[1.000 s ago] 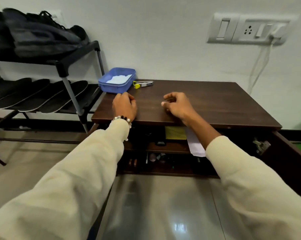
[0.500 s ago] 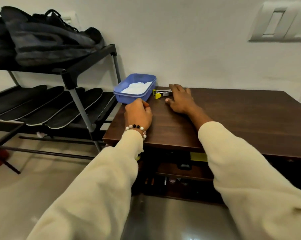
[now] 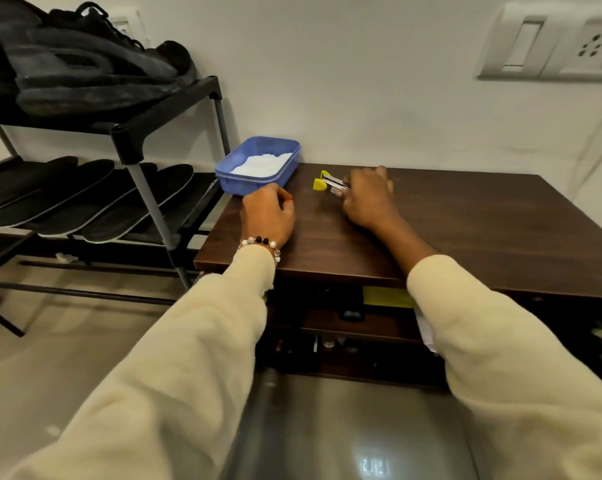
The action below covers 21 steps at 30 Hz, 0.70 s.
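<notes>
We see the right hand (image 3: 367, 199) closed over the rear end of the yellow stapler (image 3: 327, 183), fingers curled round its metal body. Only the yellow nose and a short length of steel show to the left of the knuckles. The stapler sits low at the back of the dark wooden top (image 3: 466, 223), close to the wall. We cannot tell whether it rests on the wood or is raised just off it.

The left hand (image 3: 268, 213) rests on the same top, near its left edge, fingers loosely curled and holding nothing we can make out. A beaded bracelet (image 3: 259, 241) circles that wrist above a cream sleeve (image 3: 195, 358). Just beyond the left knuckles stands a blue tray (image 3: 254, 183) in the back left corner of the top, with something white (image 3: 261, 164) lying inside it. The stapler lies just to the right of this tray, apart from it.

Under the top we look into open shelves (image 3: 327, 323) holding small dark items and a yellow slip (image 3: 386, 296). To the left stands a black shoe rack (image 3: 137, 143), with dark shoes (image 3: 85, 67) on its upper tier and flat black soles (image 3: 85, 195) in a row on the tier below. A white switch plate (image 3: 549, 46) is fixed to the wall at upper right.
</notes>
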{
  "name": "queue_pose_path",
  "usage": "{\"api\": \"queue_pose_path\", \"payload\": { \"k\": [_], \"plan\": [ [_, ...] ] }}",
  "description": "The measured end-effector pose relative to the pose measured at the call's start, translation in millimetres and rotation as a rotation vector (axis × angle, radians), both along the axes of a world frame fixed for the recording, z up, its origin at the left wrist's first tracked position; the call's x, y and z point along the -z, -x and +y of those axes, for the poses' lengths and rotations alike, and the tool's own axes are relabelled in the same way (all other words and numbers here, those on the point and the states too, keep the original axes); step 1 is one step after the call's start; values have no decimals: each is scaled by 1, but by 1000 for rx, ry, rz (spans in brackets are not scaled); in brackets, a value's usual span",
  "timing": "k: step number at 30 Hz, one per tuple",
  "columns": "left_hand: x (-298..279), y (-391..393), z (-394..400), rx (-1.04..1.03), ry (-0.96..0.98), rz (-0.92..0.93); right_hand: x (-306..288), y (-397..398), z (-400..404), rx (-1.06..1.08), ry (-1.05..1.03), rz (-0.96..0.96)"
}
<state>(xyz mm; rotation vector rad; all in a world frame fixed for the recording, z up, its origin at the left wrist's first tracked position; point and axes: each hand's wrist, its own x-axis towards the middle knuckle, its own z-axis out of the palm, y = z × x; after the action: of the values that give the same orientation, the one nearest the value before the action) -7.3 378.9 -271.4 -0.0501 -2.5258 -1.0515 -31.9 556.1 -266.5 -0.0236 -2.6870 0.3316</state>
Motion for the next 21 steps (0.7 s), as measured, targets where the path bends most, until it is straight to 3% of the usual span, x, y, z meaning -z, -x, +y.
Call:
{"api": "queue_pose_path", "payload": {
  "k": [3,7,13,17,21],
  "plan": [
    [-1,-16,6,121,-10,136,-2,-45,16,-84,413,85],
    [6,-57,24,183,-177,337,-3,-112,36,-180,962,-4],
    [51,-139,72,435,-193,545,7,-217,85,-331,1280,-103],
    [102,-169,96,624,-77,411,50,-274,115,-302,1394,-248],
    [163,-185,111,644,-20,141,106,-301,140,-46,1397,-464]
  ]
}}
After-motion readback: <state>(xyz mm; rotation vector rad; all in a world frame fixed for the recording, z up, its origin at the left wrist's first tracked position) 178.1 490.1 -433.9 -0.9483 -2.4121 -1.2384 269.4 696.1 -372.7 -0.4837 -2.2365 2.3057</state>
